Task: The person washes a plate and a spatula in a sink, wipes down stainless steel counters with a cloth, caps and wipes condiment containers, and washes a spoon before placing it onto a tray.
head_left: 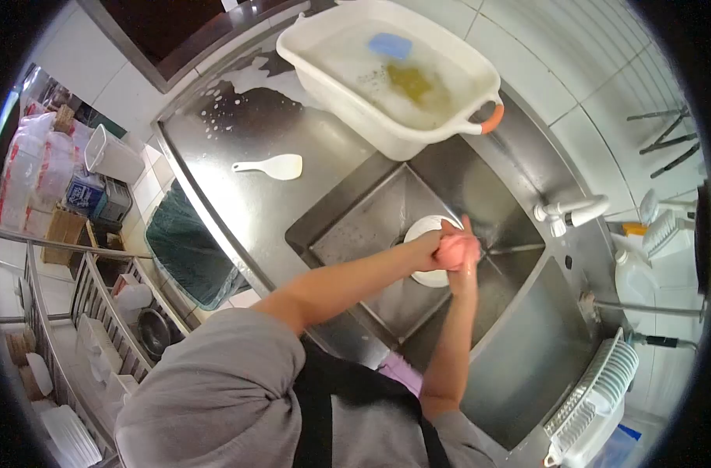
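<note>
clasping together, the left hand (440, 248) and right hand (468, 267) grip a pink wad (457, 252), cloth or sponge, i cannot tell which. it is above a round white dish (423, 227) in the steel sink (358, 235), presumably so drips fall inside; the white tub (348, 108) stands beyond, perhaps leaving working room.

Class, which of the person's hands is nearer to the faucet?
Right. In the view, the right hand is over the sink, left of the faucet; the left hand, close beside it, is slightly farther left.
</note>
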Tool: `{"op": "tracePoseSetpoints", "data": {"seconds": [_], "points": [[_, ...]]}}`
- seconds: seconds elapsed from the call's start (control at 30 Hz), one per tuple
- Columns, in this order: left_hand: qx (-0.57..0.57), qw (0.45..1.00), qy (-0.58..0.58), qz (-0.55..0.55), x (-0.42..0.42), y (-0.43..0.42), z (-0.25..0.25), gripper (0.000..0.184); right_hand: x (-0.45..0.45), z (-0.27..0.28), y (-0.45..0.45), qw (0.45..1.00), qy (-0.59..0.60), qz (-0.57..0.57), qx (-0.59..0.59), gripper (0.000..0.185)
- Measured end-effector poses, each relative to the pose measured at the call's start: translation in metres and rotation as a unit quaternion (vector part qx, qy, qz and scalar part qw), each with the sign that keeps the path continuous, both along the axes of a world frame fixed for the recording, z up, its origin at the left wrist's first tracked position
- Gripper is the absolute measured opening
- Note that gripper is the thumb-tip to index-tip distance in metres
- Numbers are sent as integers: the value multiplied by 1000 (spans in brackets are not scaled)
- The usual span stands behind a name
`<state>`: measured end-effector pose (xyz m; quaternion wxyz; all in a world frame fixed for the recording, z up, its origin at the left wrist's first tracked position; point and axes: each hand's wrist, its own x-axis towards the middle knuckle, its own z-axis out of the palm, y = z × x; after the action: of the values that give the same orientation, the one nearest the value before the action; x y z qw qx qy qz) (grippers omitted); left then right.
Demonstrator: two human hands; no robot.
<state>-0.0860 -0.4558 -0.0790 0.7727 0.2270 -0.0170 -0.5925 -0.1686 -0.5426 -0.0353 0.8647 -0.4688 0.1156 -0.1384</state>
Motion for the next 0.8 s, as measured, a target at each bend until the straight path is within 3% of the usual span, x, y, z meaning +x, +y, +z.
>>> {"op": "tracePoseSetpoints", "data": {"seconds": [0.03,0.07,0.13,0.23,0.3,0.33,0.43,0.53,0.63,0.73,0.8], "points": [[36,994,-102,-10,-6,29,21,47,-1,-9,12,999,29,-14,-40,65],[46,998,26,-18,-4,40,16,54,4,-10,22,997,35,-18,-59,54],[109,986,42,-118,12,90,47,58,14,-1,41,994,34,-7,-102,38],[10,990,32,-138,22,133,91,51,31,36,72,982,15,51,-180,30],[23,980,-77,-180,32,142,100,45,42,55,88,965,4,101,-243,31],[31,971,-131,-198,38,145,104,42,42,73,90,955,68,153,-246,28],[35,938,-255,-231,53,146,111,37,61,62,75,839,-104,162,-509,25],[36,891,-371,-258,72,131,91,26,70,63,79,853,-10,129,-505,25],[133,873,-419,-212,70,120,67,19,76,63,92,903,105,120,-399,27],[195,668,-710,-106,64,85,-18,17,87,-23,77,920,157,43,-357,27],[259,582,-770,-36,51,83,-45,13,81,-45,79,890,185,-13,-415,29]]}}
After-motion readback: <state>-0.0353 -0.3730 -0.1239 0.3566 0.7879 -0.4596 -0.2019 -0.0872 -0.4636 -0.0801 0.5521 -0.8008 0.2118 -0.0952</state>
